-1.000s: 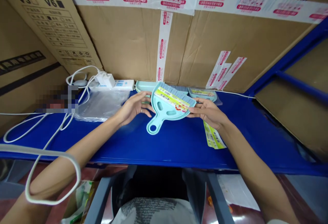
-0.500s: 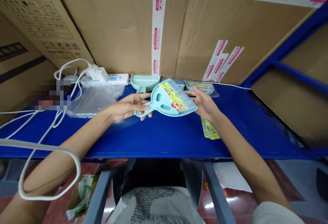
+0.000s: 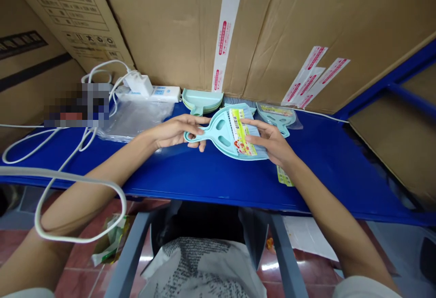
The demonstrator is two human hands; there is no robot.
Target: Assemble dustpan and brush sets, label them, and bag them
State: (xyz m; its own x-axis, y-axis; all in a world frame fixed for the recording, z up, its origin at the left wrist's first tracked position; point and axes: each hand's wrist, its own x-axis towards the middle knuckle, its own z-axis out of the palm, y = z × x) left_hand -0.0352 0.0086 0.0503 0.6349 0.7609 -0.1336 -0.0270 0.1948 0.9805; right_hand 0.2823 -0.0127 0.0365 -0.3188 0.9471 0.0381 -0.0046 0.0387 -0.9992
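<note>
A light-blue dustpan with a matching hand brush nested in it is held above the blue table. A yellow-green label card lies across the brush near its grey-blue bristles. My left hand pinches the handle end between thumb and fingers. From the right, my right hand grips the wide end, two fingers lying over the card and bristles; its thumb is hidden. Beneath my right wrist, more yellow-green cards rest partly covered on the table.
Stacked dustpans stand behind, beside another brush and a bagged dustpan set. Clear plastic bags, a white power strip and loose white cables occupy the left. Large cardboard walls the back.
My right hand has moved from the dustpan's outer edge onto the label card and bristles. The card now sits more upright. The camera view has shifted; my left hand keeps the handle.
</note>
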